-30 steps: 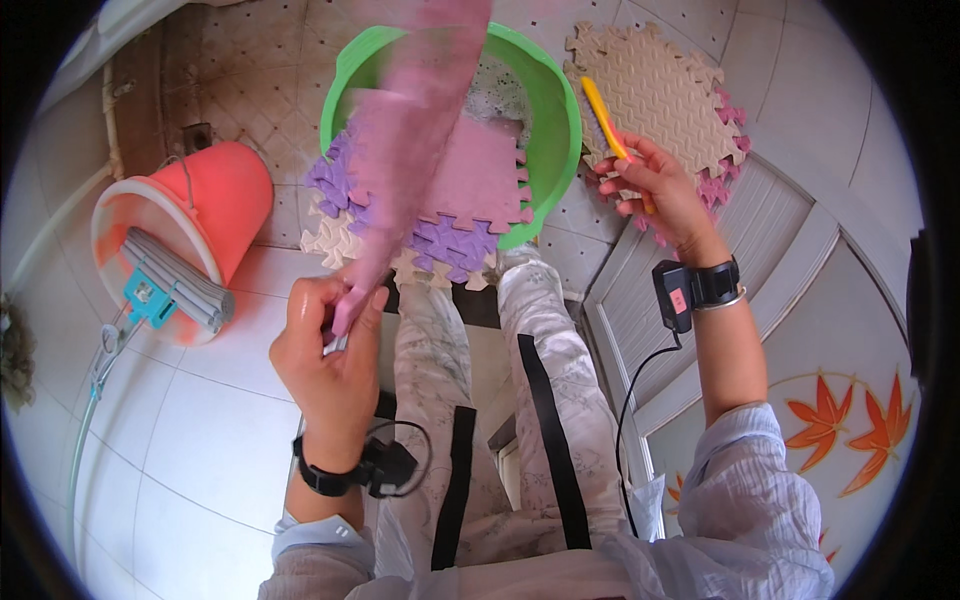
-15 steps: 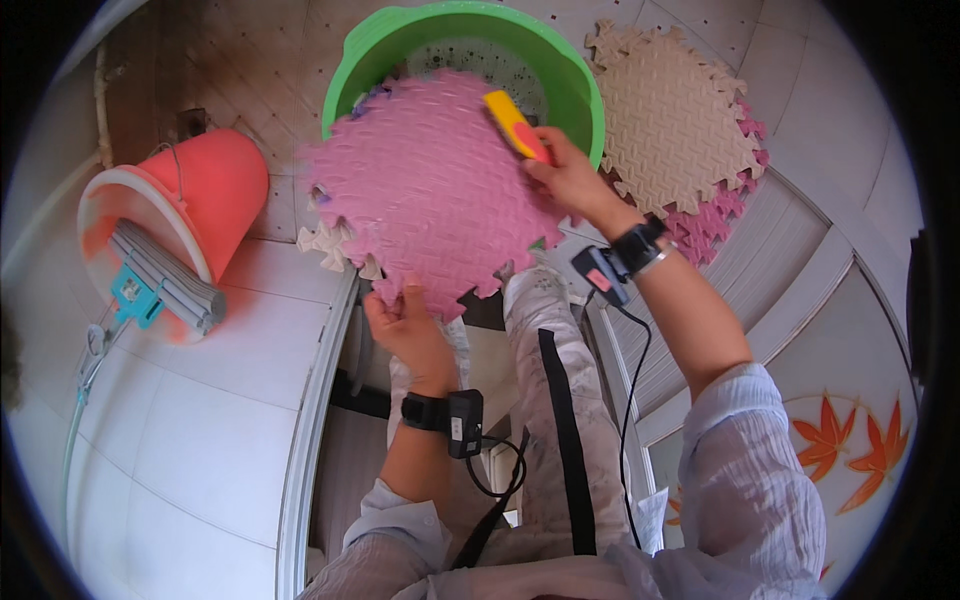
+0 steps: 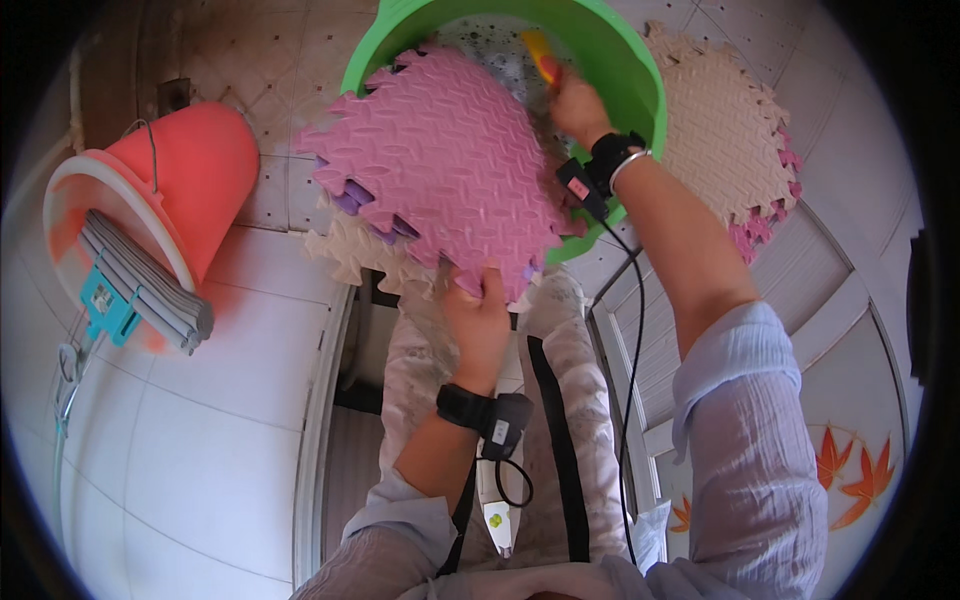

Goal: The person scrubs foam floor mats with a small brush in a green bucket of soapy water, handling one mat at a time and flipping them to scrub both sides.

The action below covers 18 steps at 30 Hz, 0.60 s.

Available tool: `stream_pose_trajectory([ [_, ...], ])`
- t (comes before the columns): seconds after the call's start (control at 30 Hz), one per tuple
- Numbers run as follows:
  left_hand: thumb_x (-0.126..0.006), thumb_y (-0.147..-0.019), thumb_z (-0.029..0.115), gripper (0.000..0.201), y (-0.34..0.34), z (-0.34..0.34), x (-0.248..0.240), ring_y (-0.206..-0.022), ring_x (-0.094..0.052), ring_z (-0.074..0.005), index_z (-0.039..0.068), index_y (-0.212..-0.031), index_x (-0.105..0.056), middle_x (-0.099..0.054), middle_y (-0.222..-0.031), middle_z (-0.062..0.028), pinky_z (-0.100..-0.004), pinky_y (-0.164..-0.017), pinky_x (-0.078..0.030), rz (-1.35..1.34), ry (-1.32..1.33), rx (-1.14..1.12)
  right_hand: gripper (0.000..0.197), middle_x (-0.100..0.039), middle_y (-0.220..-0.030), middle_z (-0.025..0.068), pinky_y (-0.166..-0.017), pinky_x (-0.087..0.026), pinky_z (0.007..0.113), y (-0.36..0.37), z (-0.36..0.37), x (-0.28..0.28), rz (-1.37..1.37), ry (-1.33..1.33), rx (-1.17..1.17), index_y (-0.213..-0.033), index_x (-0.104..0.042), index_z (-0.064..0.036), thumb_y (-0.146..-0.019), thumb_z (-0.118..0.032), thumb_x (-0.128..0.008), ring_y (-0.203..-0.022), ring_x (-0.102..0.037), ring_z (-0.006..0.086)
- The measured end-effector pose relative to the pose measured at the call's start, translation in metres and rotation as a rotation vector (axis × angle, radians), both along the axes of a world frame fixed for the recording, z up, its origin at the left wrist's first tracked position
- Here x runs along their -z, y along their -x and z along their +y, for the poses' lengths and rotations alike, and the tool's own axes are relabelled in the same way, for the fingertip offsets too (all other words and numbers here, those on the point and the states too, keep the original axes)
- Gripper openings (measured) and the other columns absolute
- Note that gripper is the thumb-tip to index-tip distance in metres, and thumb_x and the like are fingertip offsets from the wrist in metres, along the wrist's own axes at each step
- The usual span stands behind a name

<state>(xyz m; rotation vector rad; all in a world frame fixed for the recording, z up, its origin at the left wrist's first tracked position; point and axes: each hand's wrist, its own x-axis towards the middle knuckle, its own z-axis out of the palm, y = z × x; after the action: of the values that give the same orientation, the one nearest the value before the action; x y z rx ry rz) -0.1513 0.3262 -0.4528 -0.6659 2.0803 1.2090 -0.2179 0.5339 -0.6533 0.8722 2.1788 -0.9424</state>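
Observation:
My left hand [image 3: 476,318] grips the near edge of a pink foam floor mat [image 3: 450,150] with a raised tread pattern and jigsaw edges. The mat is tilted, its far part leaning inside a green basin [image 3: 652,110]. Beneath it, purple mat edges [image 3: 352,197] and a cream mat [image 3: 345,250] peek out at the left. My right hand [image 3: 580,108] is closed round a yellow and red scrubbing brush [image 3: 538,52], held inside the basin over sudsy water [image 3: 490,45]. The brush's bristles are hidden.
On the left a red bucket [image 3: 215,160] lies on its side, with a grey sponge mop [image 3: 150,280] at its mouth. Cream and pink mats [image 3: 715,130] are stacked right of the basin. A door track [image 3: 315,440] runs along the floor on the left.
The brush has left the pink mat's surface and moved away from me into the basin. My left hand has shifted right with the mat's edge, and the mat is now more tilted and bent.

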Motion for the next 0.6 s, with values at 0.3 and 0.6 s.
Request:
stream_pose_trajectory([
  [0.3,-0.056,-0.084,0.009,0.037,0.017,-0.006,0.005,-0.089,-0.059,-0.0178,-0.004,-0.116,-0.045,-0.061,-0.097,-0.013,-0.0311,-0.077,-0.047,-0.011,-0.077,0.011,0.042,-0.058,-0.103,0.0278,-0.082,-0.045,0.046,0.0,-0.02,0.002,0.34,0.091,0.095,-0.129,-0.04,-0.0041,-0.091,-0.022,-0.043,-0.095,-0.056,0.043],
  [0.6,-0.045,-0.087,0.001,0.037,0.025,-0.03,0.03,-0.1,-0.053,-0.0179,-0.003,-0.123,-0.039,-0.052,-0.116,-0.011,-0.0298,-0.087,-0.041,-0.093,-0.151,-0.245,0.037,-0.058,-0.067,0.0187,-0.053,-0.045,0.046,-0.055,-0.107,-0.148,0.205,0.292,-0.357,-0.126,-0.048,-0.0099,-0.091,-0.019,-0.043,-0.058,-0.058,0.0361],
])
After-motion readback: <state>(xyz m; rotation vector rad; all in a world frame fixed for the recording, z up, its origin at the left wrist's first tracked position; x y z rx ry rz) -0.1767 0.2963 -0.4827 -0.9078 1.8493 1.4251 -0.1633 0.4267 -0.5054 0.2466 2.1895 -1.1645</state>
